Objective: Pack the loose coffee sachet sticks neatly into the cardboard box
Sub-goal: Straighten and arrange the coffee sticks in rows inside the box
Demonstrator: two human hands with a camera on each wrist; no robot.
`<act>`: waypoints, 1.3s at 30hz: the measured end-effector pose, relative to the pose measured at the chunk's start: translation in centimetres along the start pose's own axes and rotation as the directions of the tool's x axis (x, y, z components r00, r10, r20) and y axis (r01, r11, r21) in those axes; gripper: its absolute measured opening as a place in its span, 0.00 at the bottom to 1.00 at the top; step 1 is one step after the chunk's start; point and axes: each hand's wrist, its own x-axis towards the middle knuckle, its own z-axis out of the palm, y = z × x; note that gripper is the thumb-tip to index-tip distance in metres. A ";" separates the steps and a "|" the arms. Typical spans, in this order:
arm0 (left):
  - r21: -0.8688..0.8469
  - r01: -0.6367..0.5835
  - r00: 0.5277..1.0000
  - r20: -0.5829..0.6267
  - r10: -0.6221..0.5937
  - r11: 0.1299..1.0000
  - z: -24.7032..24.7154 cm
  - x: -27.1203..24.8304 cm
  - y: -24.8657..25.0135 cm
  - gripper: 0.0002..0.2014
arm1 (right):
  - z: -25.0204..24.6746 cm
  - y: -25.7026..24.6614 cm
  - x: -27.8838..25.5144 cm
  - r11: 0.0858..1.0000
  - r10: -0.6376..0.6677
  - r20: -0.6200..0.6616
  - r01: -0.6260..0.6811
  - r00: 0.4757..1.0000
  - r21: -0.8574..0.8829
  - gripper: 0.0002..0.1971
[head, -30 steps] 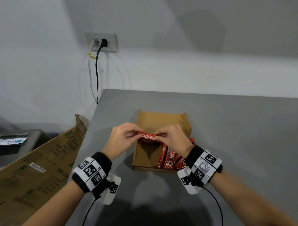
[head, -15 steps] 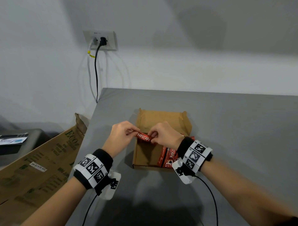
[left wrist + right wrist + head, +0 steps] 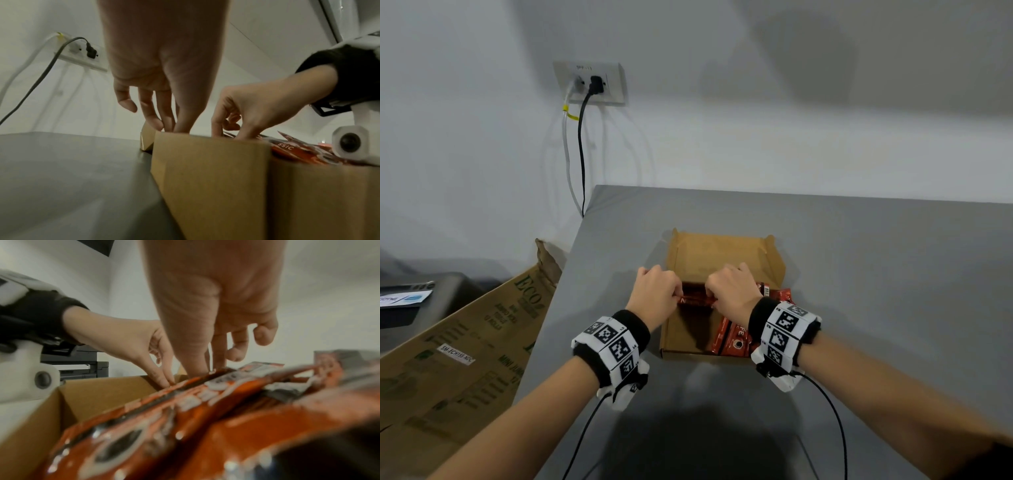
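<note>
An open cardboard box (image 3: 722, 250) lies on the grey table (image 3: 876, 274). Both hands hold one red coffee sachet stick (image 3: 697, 300) crosswise, low inside the box's left part. My left hand (image 3: 657, 294) pinches its left end and my right hand (image 3: 729, 294) pinches its right end. Several more red sticks (image 3: 732, 339) lie lengthwise in the box's right half, under my right wrist; they fill the right wrist view (image 3: 205, 418). In the left wrist view the box wall (image 3: 216, 178) hides the fingertips (image 3: 158, 125) of my left hand and the held stick.
A large brown carton (image 3: 458, 349) leans at the table's left edge. A wall socket (image 3: 590, 82) with two cables hangs behind the table's left corner. A dark printer (image 3: 421, 301) stands at far left.
Both hands have moved down and toward the box's left part, lowering the stick from above the box to inside it. The camera view has tilted slightly.
</note>
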 end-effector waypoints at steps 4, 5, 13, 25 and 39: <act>0.080 -0.020 1.000 0.007 0.019 0.997 0.8 0.0 0.4 0.12 | -0.3 0.0 0.2 1.000 0.017 0.044 -0.017 0.999 0.007 0.05; 0.086 -0.027 1.000 0.001 0.027 0.996 1.1 0.0 0.3 0.12 | -0.3 0.0 0.2 1.000 0.021 0.045 -0.021 0.999 0.007 0.05; 0.033 -0.054 0.998 -0.042 0.055 0.998 1.5 0.3 0.0 0.08 | -0.8 -0.2 0.1 0.998 0.060 0.039 -0.061 0.997 0.020 0.02; 0.044 -0.047 0.999 0.011 0.046 0.998 1.7 0.6 0.2 0.03 | -1.0 -0.5 0.1 0.994 0.075 0.059 -0.079 0.995 0.070 0.06; 0.022 -0.055 0.998 0.015 0.055 0.998 1.9 0.6 -0.1 0.04 | -1.3 -0.4 0.3 0.993 0.090 0.072 -0.095 0.993 0.064 0.04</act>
